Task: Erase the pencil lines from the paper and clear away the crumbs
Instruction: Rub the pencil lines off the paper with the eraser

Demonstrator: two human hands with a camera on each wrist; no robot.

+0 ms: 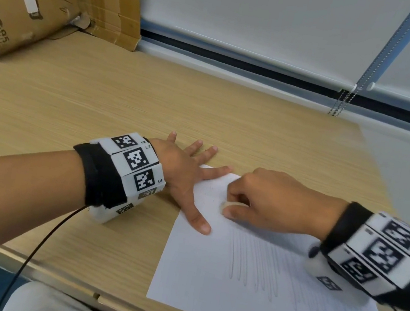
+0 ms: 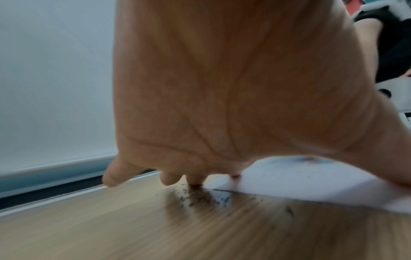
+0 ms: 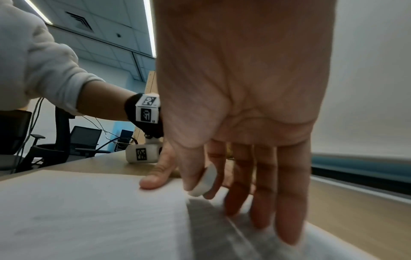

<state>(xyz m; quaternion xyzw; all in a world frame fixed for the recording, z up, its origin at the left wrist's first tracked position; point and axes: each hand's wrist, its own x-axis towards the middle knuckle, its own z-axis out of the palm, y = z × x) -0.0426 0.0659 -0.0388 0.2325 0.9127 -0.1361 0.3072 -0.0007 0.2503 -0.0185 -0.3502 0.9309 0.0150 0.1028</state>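
One paper, one eraser, two hands

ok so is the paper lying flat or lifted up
Flat. The paper lies spread on the desk, the left hand pressing its far corner with straight fingers while the right hand rubs the eraser on it.

1. Even, bright indoor light is filling all three views; ceiling light strips are glowing overhead.
2. The right hand is smearing, perhaps from motion.
3. Wrist views are bending and softening toward their edges.
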